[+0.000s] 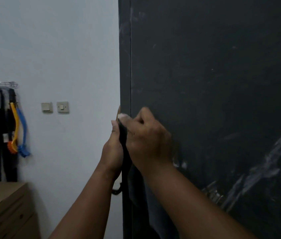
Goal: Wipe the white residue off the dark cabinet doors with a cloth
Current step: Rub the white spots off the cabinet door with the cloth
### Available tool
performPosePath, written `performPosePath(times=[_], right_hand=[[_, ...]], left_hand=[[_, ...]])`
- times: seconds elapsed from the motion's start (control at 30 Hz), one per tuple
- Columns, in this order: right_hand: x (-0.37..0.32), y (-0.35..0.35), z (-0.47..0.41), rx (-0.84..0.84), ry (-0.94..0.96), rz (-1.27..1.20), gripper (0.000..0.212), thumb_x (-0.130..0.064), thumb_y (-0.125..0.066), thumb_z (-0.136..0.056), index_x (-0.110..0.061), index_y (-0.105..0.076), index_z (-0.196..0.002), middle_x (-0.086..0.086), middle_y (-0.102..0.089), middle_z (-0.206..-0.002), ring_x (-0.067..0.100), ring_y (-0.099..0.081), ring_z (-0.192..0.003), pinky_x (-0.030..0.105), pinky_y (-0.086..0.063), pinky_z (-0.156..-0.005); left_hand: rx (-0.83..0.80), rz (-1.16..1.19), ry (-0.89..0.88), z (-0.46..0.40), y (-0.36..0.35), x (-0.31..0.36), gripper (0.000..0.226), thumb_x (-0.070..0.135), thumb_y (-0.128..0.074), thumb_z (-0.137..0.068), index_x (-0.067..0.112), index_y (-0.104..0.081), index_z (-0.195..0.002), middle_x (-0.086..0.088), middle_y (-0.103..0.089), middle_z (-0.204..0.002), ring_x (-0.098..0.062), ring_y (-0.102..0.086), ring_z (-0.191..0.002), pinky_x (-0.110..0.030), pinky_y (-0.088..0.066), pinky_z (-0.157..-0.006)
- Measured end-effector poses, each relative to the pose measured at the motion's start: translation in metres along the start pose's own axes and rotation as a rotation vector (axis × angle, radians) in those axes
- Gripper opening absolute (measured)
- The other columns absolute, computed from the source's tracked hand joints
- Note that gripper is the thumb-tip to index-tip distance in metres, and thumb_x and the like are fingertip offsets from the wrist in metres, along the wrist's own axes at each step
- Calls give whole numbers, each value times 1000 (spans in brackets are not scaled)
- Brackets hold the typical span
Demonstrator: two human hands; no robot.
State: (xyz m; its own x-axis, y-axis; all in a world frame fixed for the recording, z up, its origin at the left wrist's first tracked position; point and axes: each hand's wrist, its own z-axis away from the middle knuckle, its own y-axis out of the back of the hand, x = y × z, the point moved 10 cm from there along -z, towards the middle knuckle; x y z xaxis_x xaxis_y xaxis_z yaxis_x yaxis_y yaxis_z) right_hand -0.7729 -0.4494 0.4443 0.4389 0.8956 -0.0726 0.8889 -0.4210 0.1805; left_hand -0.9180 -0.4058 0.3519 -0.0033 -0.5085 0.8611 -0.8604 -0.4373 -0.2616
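Cloth pinched between both hands at cabinet's left edge

Brushes (18,131), orange and blue, hang on wall at 9 o'clock; two switches (55,107) just right of them. Left hand (113,150) grips dark cloth (125,152) from the left, right hand (147,137) clenched on it from the right. Cloth hangs down against door (213,83). White residue (263,166) streaks at 4 o'clock of right hand.

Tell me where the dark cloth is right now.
In the head view, the dark cloth sits low at centre, gripped between the left hand and right hand, against the left edge of the dark cabinet door.
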Motion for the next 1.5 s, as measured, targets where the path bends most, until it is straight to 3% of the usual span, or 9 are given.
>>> performPosePath(times=[0.17, 0.43, 0.6, 0.73, 0.83, 0.97, 1.17, 1.27, 1.5], right_hand=[[12, 1, 36, -60, 32, 17, 17, -31, -64, -101, -21, -75, -93, -2, -47, -75, 12, -42, -58, 27, -45, -41], [10, 5, -20, 66, -44, 38, 15, -24, -69, -96, -27, -80, -106, -3, -47, -81, 10, -34, -63, 22, -30, -51], [17, 0, 40, 28, -142, -103, 25, -33, -64, -101, -16, -62, -83, -6, -42, -71, 10, -35, -56, 22, -24, -47], [16, -6, 83, -141, -53, -12, 35, -35, -46, -105, -21, -78, -100, -4, -50, -76, 9, -41, -61, 25, -39, -42], [24, -1, 62, -124, -113, 43, 42, -42, -41, -105, -26, -79, -100, -5, -52, -78, 7, -40, -64, 24, -36, -50], [31, 13, 22, 29, -168, 1, 16, -24, -67, -99, -26, -81, -106, 0, -54, -80, 15, -44, -62, 25, -37, -51], [23, -15, 81, -148, -155, -15, 37, -42, -45, -107, -22, -74, -96, -11, -39, -78, 4, -31, -64, 13, -17, -50], [24, -20, 118, -229, -76, -51, 23, -29, -56, -103, -24, -76, -113, -4, -51, -81, 10, -45, -62, 24, -44, -45], [63, 16, 86, 45, -155, 41, 19, -20, -66, -101, -27, -79, -113, -3, -53, -79, 11, -41, -61, 23, -33, -51]], left_hand=[[7, -76, 30, 4, 3, -8, 59, 84, -34, -84, 49, -80, -93, 5, -80, -105, -11, -76, -102, -29, -56, -85], [43, -139, 61, 10, 2, -11, 55, 86, -30, -84, 58, -77, -87, 18, -79, -91, 2, -74, -85, -15, -58, -62], [67, -136, 60, 12, 6, -13, 59, 88, -32, -81, 53, -79, -85, 16, -79, -92, -1, -75, -92, -26, -57, -81], [29, -77, 75, 19, 3, -20, 47, 84, -34, -86, 62, -74, -100, 14, -77, -115, -12, -73, -112, -38, -56, -101], [50, -72, 87, 25, 8, -26, 65, 83, -36, -88, 44, -72, -125, 8, -75, -124, -12, -70, -118, -40, -53, -108], [54, -114, 113, 32, 11, -36, 71, 82, -35, -88, 37, -68, -133, 4, -75, -123, -14, -71, -116, -36, -60, -97], [86, -123, 169, 35, 15, -45, 71, 85, -37, -85, 32, -80, -107, 1, -78, -116, -13, -74, -109, -32, -58, -92], [75, -144, 161, 37, 14, -44, 59, 85, -35, -87, 47, -76, -105, 11, -78, -115, -12, -74, -108, -31, -61, -93], [82, -223, 156, 38, 16, -50, 87, 91, -27, -82, 43, -47, -152, 8, -55, -152, -19, -50, -142, -47, -41, -118]])
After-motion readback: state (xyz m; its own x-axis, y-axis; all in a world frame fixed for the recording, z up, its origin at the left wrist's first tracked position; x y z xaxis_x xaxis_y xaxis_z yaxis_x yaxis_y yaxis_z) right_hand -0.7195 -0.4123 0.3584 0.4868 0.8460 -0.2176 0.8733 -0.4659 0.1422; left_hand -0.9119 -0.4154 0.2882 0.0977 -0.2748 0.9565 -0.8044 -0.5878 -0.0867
